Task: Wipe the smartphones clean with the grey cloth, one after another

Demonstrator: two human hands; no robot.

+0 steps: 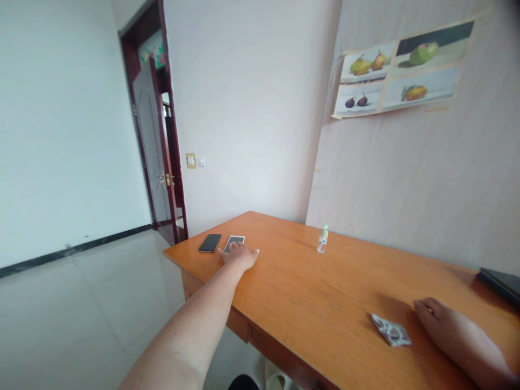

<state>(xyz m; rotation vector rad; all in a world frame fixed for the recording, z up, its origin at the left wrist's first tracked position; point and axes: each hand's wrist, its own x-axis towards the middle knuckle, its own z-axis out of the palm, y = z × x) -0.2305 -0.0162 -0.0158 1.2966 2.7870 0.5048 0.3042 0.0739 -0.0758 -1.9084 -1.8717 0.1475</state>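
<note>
My left hand [241, 257] stretches out to the far left part of the wooden table, its fingers spread over a white-framed phone [236, 239]. The near part of that phone is hidden under the hand, and I cannot tell how firmly the fingers touch it. Just left of it lies a black phone [210, 243], flat on the wood. My right hand [434, 316] rests at the right side of the table with its fingers curled in, and nothing shows in it. A silvery foil pack [391, 330], perhaps a blister pack, lies beside it, apart from the fingers.
A small clear pump bottle [322, 241] with a green top stands towards the back of the wooden table [296, 281]. At the right edge is a dark flat object [501, 284]. Fruit pictures [406, 70] hang on the wall; a door [152, 135] stands ajar at left.
</note>
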